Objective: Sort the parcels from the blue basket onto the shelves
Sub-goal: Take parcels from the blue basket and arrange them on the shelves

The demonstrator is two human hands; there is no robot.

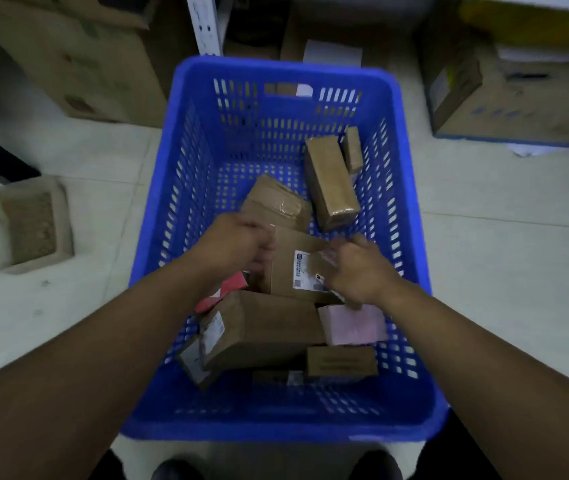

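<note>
Two dark shoes (175,470) show at the bottom edge, toes just short of the blue basket (276,424), which stands on a pale tiled floor (504,271). Against the basket's near wall lies a small brown box (341,360) with dark print. Beside it is a large cardboard parcel (269,327) bearing a white label on its left end. A pink parcel (354,323) touches its right side, and a red-and-white packet (222,292) lies at its left.

Both hands hold a labelled parcel (288,271) in the middle of the basket. The left hand (238,242) curls round its upper left edge. The right hand (359,268) grips its right side, fingers over the label.

Further in lie a taped parcel (276,199), a long brown box (331,181) standing tilted, and a small box (354,148) against the right wall.

Outside the basket, a shallow open carton (26,226) sits on the floor to the left. Big cardboard cartons (78,57) and a white shelf upright (205,24) stand beyond.
</note>
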